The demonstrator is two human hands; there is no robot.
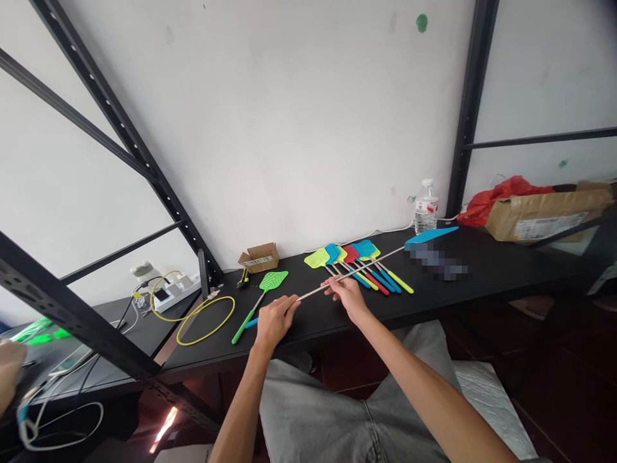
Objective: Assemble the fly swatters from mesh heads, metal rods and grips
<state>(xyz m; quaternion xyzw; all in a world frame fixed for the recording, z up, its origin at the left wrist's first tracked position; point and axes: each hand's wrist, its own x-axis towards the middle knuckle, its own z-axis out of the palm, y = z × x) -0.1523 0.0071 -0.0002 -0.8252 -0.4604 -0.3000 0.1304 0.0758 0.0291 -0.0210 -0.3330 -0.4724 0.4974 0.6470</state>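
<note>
A blue fly swatter (pixel 430 235) with a long thin metal rod is stretched slantwise across the black table, its head out to the right and seen nearly edge-on. My left hand (pixel 278 316) is closed around the lower end of it, and a bit of blue handle pokes out on the left. Farther up the rod, my right hand (pixel 348 296) has its fingers closed on it. Left of my hands lies a green fly swatter (pixel 273 280). Beyond the rod lie several overlapping fly swatters (pixel 351 254) in yellow, blue and red.
A small open cardboard box (pixel 260 258) and a looped yellow cable (pixel 206 343) lie on the left. A water bottle (pixel 427 209) stands near the wall; a larger carton (pixel 544 212) sits far right. Black shelf posts (pixel 116 109) rise at both sides. Another person's hand (pixel 8 373) shows far left.
</note>
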